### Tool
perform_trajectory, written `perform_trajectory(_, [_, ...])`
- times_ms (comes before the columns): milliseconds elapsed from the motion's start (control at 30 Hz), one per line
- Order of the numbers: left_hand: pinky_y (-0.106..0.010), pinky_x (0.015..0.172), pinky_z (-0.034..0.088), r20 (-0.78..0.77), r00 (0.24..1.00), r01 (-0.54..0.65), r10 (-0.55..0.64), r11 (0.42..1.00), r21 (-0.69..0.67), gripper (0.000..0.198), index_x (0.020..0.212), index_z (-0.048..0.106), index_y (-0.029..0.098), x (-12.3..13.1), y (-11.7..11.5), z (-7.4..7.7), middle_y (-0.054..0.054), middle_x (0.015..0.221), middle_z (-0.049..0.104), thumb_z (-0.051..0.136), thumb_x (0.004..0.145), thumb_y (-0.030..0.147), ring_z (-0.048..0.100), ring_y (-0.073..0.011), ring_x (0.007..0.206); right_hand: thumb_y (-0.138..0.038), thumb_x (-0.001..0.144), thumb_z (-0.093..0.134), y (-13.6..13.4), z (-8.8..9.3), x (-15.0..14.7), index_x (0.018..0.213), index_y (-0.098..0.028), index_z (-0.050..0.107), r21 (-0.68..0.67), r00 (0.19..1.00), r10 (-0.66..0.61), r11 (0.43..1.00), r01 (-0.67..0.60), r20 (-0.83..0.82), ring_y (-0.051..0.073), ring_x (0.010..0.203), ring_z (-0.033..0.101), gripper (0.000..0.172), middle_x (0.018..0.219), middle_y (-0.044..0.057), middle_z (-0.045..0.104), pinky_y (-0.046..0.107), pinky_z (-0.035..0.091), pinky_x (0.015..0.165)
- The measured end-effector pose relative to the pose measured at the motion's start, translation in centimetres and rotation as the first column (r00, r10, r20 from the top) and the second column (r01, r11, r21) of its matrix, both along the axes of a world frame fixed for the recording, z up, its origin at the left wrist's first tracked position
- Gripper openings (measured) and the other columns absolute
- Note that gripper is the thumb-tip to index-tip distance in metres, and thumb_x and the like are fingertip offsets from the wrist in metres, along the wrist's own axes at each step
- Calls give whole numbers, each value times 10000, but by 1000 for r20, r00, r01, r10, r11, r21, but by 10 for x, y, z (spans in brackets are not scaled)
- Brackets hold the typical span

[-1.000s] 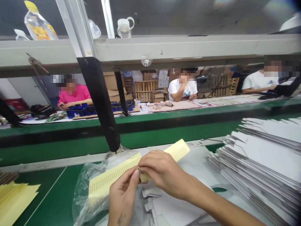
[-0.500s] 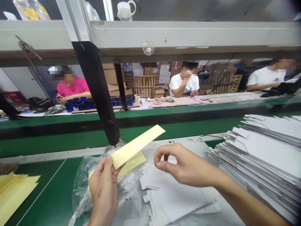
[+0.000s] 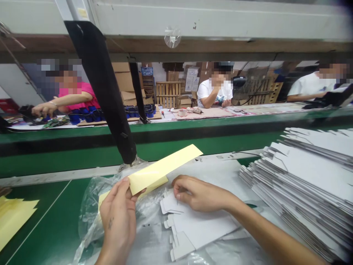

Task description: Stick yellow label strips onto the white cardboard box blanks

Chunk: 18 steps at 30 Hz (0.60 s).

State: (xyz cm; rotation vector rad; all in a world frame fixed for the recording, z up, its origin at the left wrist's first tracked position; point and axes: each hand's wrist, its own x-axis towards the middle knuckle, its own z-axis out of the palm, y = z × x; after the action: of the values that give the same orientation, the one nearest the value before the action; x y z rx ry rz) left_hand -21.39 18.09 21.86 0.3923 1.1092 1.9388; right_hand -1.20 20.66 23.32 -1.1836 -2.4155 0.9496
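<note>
My left hand pinches the near end of a pale yellow backing strip that sticks up and to the right over a clear plastic bag. My right hand is lowered onto a flat white die-cut carton blank, its fingers curled and pressed on the blank's top edge. Whether it holds a small sticker between fingertips I cannot make out.
A tall fanned stack of white carton blanks fills the right. Loose yellow sheets lie at the far left on the green belt. A black post stands ahead. Other people sit across the line.
My right hand, which pinched at the strip and then lifted away, has dropped onto the white blank. The left hand keeps the strip. The view has tilted down.
</note>
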Motion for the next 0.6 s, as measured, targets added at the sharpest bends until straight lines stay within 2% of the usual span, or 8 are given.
perform_trajectory(200, [-234,568,594,-8,1000,4,-4,1000,-7,132,704,708,117,1,0,0,-58,783,741,801,632,177,701,-180,730,-102,845,528,-1,-1,-1,832,-186,625,-6,999,2,1000,-2,40,246,991,624,129,1049,87,690,352,484,829])
perform_trajectory(367, [-219,528,578,-6,1000,12,-12,1000,-10,135,687,710,115,2,-1,1,-53,781,733,808,611,169,687,-173,713,-87,844,523,-3,0,-4,812,-184,612,33,996,-23,999,20,85,233,937,621,135,945,68,688,317,462,777])
perform_trajectory(600, [-219,512,576,-8,1000,20,-20,1000,-18,106,691,715,113,3,0,2,-60,790,732,789,626,154,678,-175,722,-74,833,516,-4,-2,-8,801,-186,598,72,996,-31,997,25,89,232,912,604,143,921,63,688,304,433,723])
